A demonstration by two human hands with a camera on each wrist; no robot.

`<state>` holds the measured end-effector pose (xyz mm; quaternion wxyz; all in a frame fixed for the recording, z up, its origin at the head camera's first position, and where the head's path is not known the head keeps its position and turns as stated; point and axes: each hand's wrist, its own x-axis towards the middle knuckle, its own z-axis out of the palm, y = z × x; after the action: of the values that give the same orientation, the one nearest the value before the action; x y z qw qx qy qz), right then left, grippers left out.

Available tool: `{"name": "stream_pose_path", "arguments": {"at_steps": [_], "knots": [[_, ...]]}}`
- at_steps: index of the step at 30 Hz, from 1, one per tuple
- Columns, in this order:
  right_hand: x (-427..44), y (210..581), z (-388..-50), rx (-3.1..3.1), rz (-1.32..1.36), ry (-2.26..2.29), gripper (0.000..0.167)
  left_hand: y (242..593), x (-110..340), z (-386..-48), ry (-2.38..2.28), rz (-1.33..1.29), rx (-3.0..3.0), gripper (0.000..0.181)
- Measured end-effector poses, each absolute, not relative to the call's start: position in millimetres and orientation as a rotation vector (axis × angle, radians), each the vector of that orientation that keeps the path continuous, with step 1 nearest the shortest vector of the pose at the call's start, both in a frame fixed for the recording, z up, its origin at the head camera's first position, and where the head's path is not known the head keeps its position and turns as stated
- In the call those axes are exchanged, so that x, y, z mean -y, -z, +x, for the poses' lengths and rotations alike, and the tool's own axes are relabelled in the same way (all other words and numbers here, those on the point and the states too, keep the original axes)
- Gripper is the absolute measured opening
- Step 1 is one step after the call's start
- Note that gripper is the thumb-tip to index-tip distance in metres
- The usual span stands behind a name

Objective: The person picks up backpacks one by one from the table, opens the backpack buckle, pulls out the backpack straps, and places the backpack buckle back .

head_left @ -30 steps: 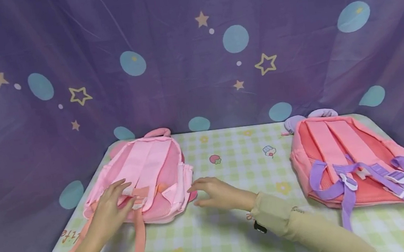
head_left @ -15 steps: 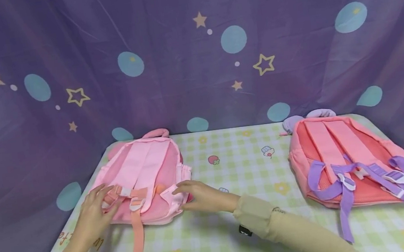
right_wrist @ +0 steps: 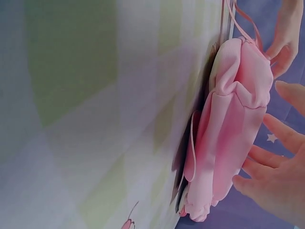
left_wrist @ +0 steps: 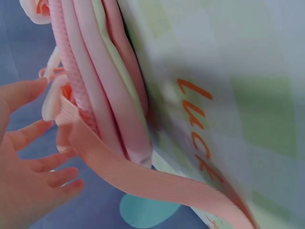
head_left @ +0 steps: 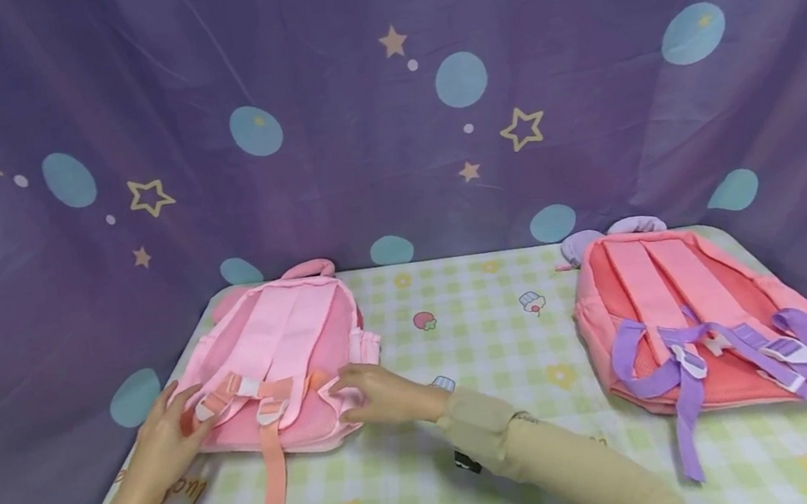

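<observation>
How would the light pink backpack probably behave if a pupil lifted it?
The light pink backpack would probably sag somewhat, its fabric side looking soft and creased. Its orange strap would likely dangle, since its tail hangs free from the white buckle.

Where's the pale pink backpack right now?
In the head view, the pale pink backpack lies on the left of the checked tablecloth, its lower end between the left hand and the right hand.

Left hand (head_left: pixel 162 443) and right hand (head_left: pixel 383 395) are both loosely spread.
</observation>
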<state>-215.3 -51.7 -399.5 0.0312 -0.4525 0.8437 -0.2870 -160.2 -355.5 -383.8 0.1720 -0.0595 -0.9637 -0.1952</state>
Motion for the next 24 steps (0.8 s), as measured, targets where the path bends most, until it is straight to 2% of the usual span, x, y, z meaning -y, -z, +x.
{"name": "stream_pose_path", "arguments": {"at_steps": [13,24], "knots": [[54.4,400.9,-214.5,-2.567,-1.259,0.805,0.039,390.7,363.5,-161.9,0.522,-0.116,2.875,0.048],[53.2,403.7,-211.6,-2.639,-1.289,0.745,0.036,391.7,362.8,-160.0,0.508,-0.091,2.905,0.052]]}}
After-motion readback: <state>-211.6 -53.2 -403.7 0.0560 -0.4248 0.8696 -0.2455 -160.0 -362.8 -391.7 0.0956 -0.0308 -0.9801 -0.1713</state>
